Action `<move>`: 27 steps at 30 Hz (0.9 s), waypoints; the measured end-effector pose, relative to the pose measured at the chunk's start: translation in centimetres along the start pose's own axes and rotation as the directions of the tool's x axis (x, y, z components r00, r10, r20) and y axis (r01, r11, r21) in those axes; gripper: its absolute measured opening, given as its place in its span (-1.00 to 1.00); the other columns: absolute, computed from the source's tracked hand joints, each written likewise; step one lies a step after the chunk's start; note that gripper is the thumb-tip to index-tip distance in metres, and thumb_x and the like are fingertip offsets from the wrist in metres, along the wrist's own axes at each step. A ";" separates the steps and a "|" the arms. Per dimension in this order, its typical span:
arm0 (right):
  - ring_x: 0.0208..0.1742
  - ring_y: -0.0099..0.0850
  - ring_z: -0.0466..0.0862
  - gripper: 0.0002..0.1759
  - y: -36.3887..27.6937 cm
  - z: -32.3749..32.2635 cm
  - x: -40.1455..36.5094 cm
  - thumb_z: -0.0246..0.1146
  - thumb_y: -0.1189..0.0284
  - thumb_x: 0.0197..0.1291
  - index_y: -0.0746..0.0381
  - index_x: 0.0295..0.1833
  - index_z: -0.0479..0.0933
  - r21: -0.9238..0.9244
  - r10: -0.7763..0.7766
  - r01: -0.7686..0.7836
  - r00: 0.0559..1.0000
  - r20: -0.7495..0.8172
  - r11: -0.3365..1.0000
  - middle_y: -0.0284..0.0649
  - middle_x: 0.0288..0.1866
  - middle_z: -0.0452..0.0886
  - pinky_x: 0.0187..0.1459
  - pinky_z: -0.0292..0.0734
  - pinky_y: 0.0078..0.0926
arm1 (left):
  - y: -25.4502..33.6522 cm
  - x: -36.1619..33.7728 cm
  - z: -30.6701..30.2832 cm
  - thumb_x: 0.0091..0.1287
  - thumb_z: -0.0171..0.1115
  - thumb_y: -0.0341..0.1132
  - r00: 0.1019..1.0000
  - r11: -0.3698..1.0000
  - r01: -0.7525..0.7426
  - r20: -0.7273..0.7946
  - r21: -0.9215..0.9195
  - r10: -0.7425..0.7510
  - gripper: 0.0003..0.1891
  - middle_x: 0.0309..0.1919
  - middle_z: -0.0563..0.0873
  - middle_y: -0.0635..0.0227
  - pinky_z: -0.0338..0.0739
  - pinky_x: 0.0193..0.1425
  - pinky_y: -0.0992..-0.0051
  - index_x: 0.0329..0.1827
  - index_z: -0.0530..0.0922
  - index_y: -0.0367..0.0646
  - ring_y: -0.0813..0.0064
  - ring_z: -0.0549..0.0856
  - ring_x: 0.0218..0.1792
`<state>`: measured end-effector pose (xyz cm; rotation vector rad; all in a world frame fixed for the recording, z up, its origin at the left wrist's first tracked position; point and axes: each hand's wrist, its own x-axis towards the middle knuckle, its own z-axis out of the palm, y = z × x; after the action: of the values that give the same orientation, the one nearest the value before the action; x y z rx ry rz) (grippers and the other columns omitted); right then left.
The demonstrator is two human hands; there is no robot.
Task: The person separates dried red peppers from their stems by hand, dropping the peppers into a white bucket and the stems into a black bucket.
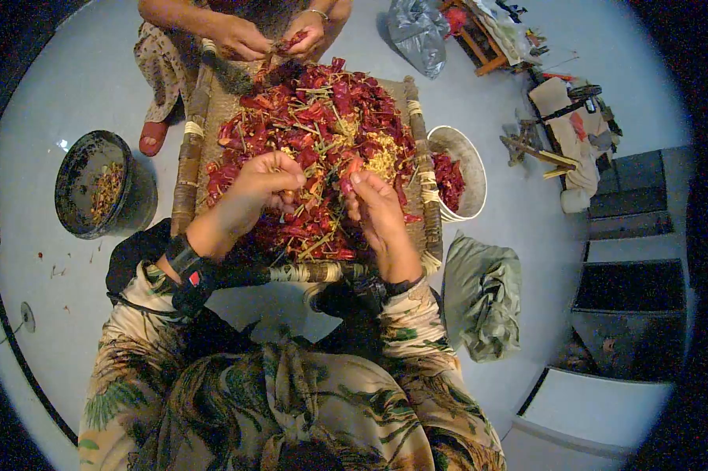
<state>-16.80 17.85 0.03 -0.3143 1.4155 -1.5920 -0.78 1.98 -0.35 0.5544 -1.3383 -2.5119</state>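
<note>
A heap of dried red chili peppers (pixel 342 98), mixed with stems and yellow seeds (pixel 383 161), covers a woven tray (pixel 401 93) with a wooden frame in front of me. My right hand (pixel 379 206) pinches a red chili pepper (pixel 347 179) between thumb and fingers, just above the heap. To its left, my left hand (pixel 267 184) is closed, thumb and fingertips together, over the peppers. Whatever it may hold is too small to make out.
Across the tray, a co-worker's hands (pixel 248 38) handle dark red pieces. A black bucket (pixel 71 188) with yellowish bits stands left; a white bucket (pixel 473 177) with red peppers stands right. A green sack (pixel 483 298) and a grey plastic bag (pixel 417 35) lie on the floor.
</note>
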 end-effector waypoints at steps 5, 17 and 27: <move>-0.54 -0.64 0.42 -0.97 0.2 1.8 -1.5 0.16 0.43 0.24 0.13 -0.24 0.45 0.262 0.014 -0.035 0.997 0.079 0.964 -0.36 -0.41 0.54 -0.59 0.27 -0.72 | -0.2 -0.8 2.3 0.13 0.38 -0.27 0.998 0.990 0.039 0.046 0.138 -0.046 -0.78 -0.46 0.60 0.52 0.46 -0.44 0.65 -0.27 0.50 -0.08 0.70 0.55 -0.50; -0.54 -0.59 0.47 -0.88 1.8 2.3 -1.3 0.12 0.37 0.30 0.15 -0.13 0.43 0.146 0.036 -0.056 0.990 0.140 0.988 -0.25 -0.33 0.59 -0.56 0.39 -0.64 | -1.8 -0.7 2.3 0.33 0.16 -0.31 0.971 0.898 -0.228 0.018 0.375 0.239 -0.88 -0.48 0.58 0.52 0.40 -0.43 0.67 -0.31 0.52 -0.16 0.74 0.51 -0.51; 0.22 -0.20 0.43 -0.34 0.0 3.1 -1.6 0.34 0.32 0.07 0.23 0.28 0.30 -0.716 -0.573 0.582 0.759 0.309 0.385 -0.05 0.23 0.39 0.17 0.38 -0.29 | -0.7 -0.9 1.7 0.30 0.16 -0.33 0.928 0.714 -0.295 0.013 0.635 0.372 -0.85 -0.49 0.58 0.38 0.44 -0.33 0.53 -0.32 0.49 -0.25 0.64 0.51 -0.43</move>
<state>-13.79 17.15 1.55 -1.5118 2.0968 -1.3327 -0.76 4.00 0.11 0.5026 -2.0254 -1.6765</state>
